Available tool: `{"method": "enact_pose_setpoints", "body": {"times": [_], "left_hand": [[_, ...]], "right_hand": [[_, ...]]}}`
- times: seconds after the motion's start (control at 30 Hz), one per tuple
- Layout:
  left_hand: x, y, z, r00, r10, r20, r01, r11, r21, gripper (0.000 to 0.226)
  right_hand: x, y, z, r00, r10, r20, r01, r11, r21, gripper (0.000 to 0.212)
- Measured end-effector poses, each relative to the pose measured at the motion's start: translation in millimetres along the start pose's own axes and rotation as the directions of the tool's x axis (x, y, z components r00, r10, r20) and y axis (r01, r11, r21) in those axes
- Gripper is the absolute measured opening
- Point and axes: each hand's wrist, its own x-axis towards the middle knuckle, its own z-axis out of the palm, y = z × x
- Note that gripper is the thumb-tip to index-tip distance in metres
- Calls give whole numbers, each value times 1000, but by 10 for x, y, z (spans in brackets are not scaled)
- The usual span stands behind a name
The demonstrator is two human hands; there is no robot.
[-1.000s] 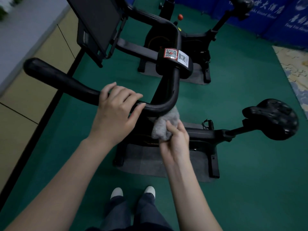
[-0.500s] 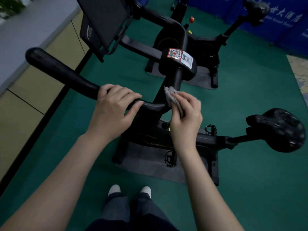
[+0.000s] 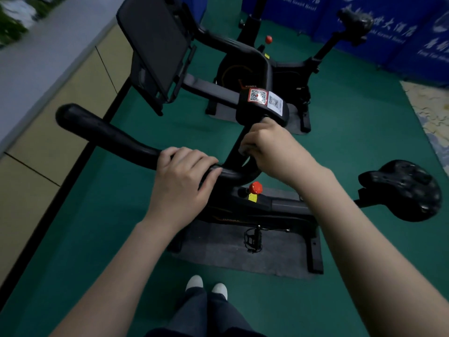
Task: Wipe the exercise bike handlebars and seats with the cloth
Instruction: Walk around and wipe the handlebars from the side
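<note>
A: What is changed from a second ago?

B: The right hand (image 3: 264, 144) has been moved up. It was seen under the bend of the handlebar (image 3: 109, 135), with the cloth pushed up from below. Now it is wrapped round the upright part of the bar, just below the block with the QR stickers (image 3: 258, 96).

A: Cloth?

B: Mostly hidden. Only a grey sliver of cloth (image 3: 243, 150) is seen at the lower left edge of that hand, so it is taken to be pressed between palm and bar. The fingers are curled tight round both.

A: Left hand?

B: No change is noted. The left hand (image 3: 182, 176) is kept closed over the bar beside the bend, fingers on top, thumb side toward the stem. Nothing else is held; the bar is probably being steadied.

A: Meaning for the task?

B: The bend is judged done and the stroke is being carried up the centre section. The long left horn, beyond the left hand, is not yet reached. The seat (image 3: 403, 188) stands well apart on the right, untouched. A second bike (image 3: 243, 69) is seen behind. Task is judged early to middle.
</note>
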Motion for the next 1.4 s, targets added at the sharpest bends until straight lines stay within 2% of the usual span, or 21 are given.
{"method": "enact_pose_setpoints", "body": {"times": [0.1,0.17,0.33,0.47,0.6,0.77,0.9,0.97,1.1,1.3,1.4], "left_hand": [[0,-15,-1,1000,5,9,-5,1000,-5,26],[6,-22,-6,1000,6,17,-6,1000,-5,26],[1,-42,10,999,16,28,-16,1000,-1,25],[3,-62,12,999,34,35,-34,999,16,25],[-3,-63,-7,998,26,56,-27,1000,16,27],[2,-26,2,998,-2,66,1,1000,21,27],[10,20,14,998,-40,51,38,998,43,25],[15,62,20,996,-74,43,71,995,67,27],[72,228,69,992,-122,33,119,988,97,30],[161,523,222,989,-148,17,145,984,105,30],[166,627,304,984,-180,4,178,977,115,27]], "right_hand": [[142,-113,-103,972,2,235,10,999,-50,24],[191,-205,-131,949,-3,314,15,999,-36,25],[224,-276,-160,923,0,386,-36,996,84,25],[259,-227,-155,903,-9,430,12,1000,-3,25],[203,-29,-153,949,-56,311,70,997,-36,21],[-19,13,-72,973,-179,147,149,969,195,15],[-55,151,17,993,-105,-47,113,968,224,15],[-117,156,72,990,-100,-103,125,954,273,12],[-177,261,133,966,-191,-172,235,928,290,13],[-107,383,226,945,-35,-324,158,919,361,14],[-180,416,283,936,-86,-342,220,900,376,13]]}}
